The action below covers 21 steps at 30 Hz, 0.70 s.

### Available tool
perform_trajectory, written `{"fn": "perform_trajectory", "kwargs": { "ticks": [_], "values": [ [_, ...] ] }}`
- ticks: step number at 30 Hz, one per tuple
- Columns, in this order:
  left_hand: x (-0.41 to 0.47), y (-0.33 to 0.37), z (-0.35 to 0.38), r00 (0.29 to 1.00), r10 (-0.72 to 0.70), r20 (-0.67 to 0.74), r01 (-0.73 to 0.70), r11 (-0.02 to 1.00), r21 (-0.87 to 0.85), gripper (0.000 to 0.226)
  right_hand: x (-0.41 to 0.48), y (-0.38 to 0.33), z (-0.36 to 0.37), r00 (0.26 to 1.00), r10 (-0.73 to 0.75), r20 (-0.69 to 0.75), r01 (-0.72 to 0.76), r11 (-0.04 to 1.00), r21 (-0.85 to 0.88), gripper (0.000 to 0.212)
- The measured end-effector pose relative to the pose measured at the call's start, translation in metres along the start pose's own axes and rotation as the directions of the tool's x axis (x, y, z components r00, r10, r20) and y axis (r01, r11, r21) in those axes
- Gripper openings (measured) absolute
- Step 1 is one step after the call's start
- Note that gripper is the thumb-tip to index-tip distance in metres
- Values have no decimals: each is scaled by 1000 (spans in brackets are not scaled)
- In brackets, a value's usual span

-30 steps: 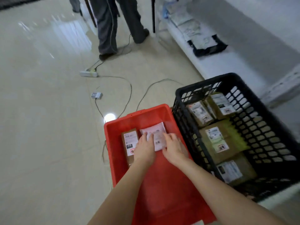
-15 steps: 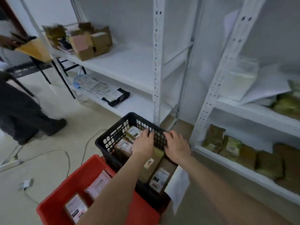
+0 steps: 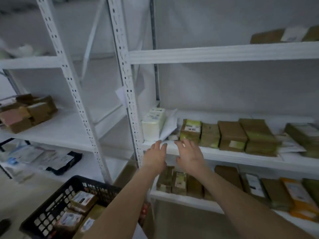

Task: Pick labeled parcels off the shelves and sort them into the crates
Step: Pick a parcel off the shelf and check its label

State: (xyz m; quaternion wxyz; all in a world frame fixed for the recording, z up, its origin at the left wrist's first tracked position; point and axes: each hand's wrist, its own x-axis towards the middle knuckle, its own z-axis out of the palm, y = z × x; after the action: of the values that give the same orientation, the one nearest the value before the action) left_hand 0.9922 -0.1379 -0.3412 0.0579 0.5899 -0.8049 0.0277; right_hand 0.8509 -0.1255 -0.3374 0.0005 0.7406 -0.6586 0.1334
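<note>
I count one left hand (image 3: pixel 155 157), one right hand (image 3: pixel 189 156), one black crate (image 3: pixel 96 184), and four brown parcels (image 3: pixel 231 133) side by side right of the white box (image 3: pixel 153 125).

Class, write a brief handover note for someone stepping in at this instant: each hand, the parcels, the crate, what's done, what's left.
Left hand and right hand: both open, empty, held out at the front of the middle shelf.
Nearest: a labeled brown parcel, upright in the row there.
Done: black crate, lower left, holds several parcels.
Left: many shelved parcels to pick and sort.
</note>
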Motion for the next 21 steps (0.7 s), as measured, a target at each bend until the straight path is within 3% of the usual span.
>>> {"fn": "perform_trajectory", "kwargs": {
  "ticks": [11,21],
  "values": [
    [61,102,-77,963,184,-195,-176,983,57,69,1,86,-101,972,103,-211,-112,993,-29,59],
    [113,157,-66,933,330,-145,-326,944,52,64,-4,146,-113,921,292,-256,-320,945,-73,57]
  ]
}}
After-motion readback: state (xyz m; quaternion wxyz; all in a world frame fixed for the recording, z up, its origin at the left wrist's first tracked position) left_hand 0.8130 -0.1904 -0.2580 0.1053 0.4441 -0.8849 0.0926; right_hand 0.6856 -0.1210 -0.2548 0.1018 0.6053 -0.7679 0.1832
